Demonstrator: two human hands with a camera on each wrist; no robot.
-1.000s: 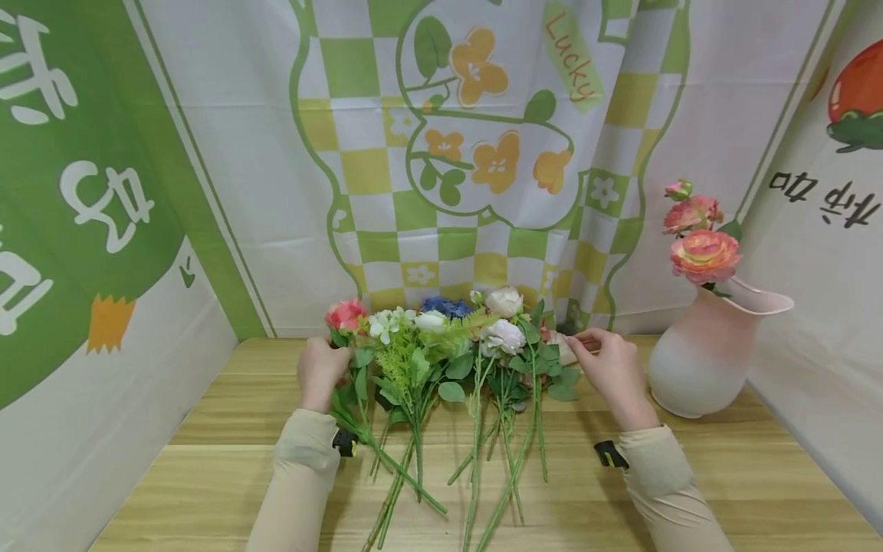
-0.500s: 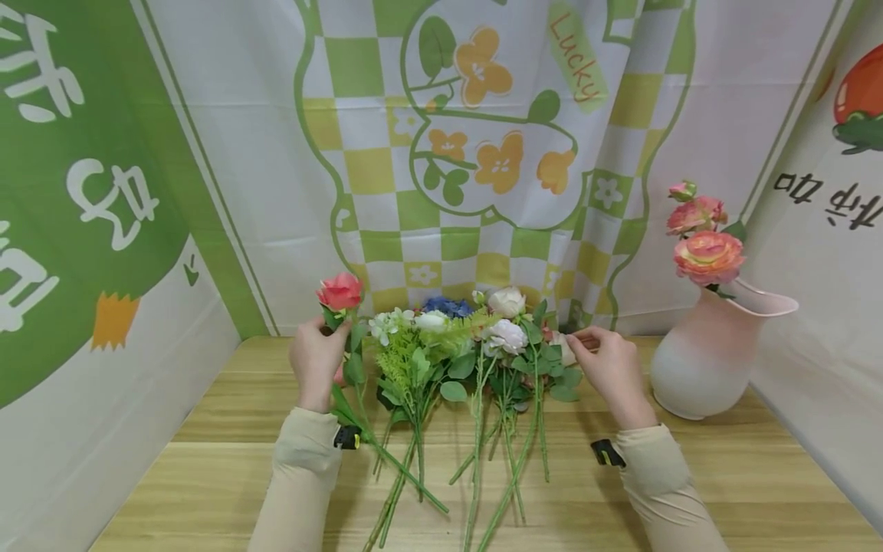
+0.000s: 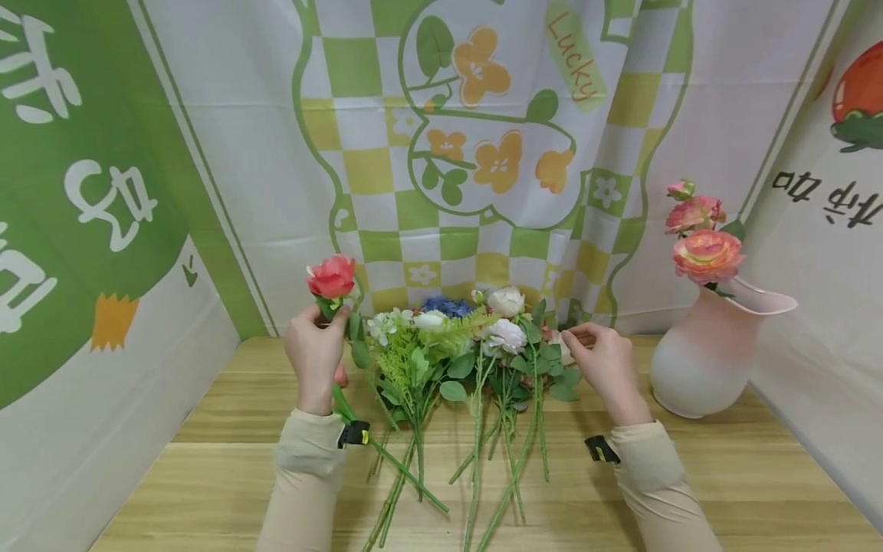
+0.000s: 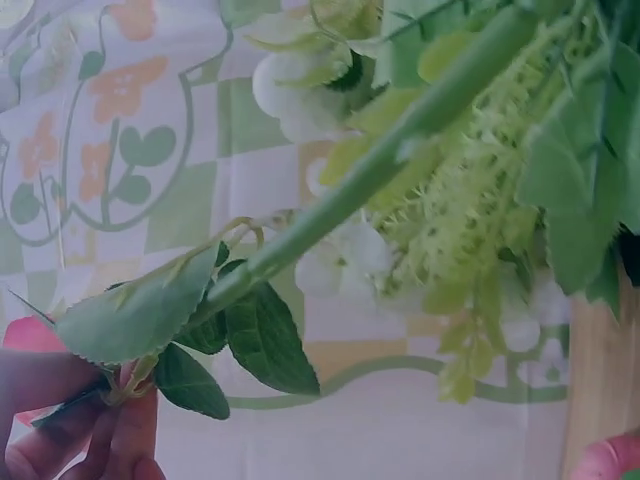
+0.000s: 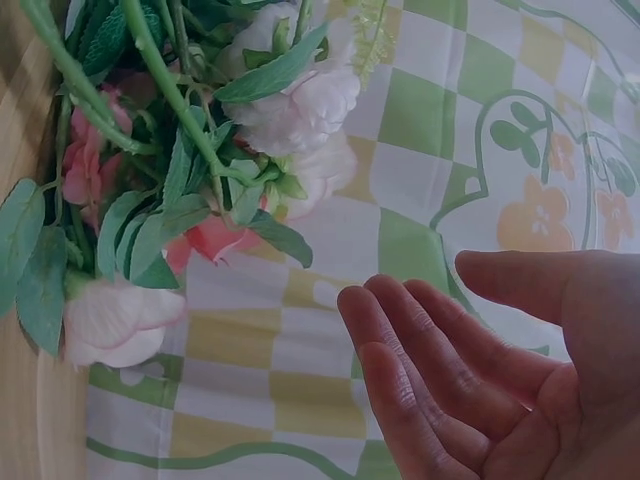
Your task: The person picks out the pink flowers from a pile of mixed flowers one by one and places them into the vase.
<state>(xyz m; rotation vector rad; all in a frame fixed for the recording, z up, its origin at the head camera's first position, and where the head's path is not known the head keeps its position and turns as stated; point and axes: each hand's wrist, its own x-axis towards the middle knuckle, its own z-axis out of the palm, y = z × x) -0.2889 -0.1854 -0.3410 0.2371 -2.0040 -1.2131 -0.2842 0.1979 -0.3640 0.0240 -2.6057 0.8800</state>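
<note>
A coral-red rose stands upright at the left, its stem pinched just below the bloom by my left hand. In the left wrist view its thick green stem and toothed leaves slant up from the fingertips, while the bloom is mostly hidden. Beside the right end of a row of flowers is my right hand, its fingers loosely bent around nothing. The right wrist view has a pale pink flower apart from those fingers. White blooms, a blue flower and green fern sprigs make up the row.
A pink-and-white pitcher vase stands at the right, holding pink-orange flowers. Bare stems reach toward the front of the wooden table. A checked cloth hangs behind.
My left hand has lifted the coral-red rose out of the row, up and slightly left. The right hand has stayed nearly in place, edging a little away from the pale flower.
</note>
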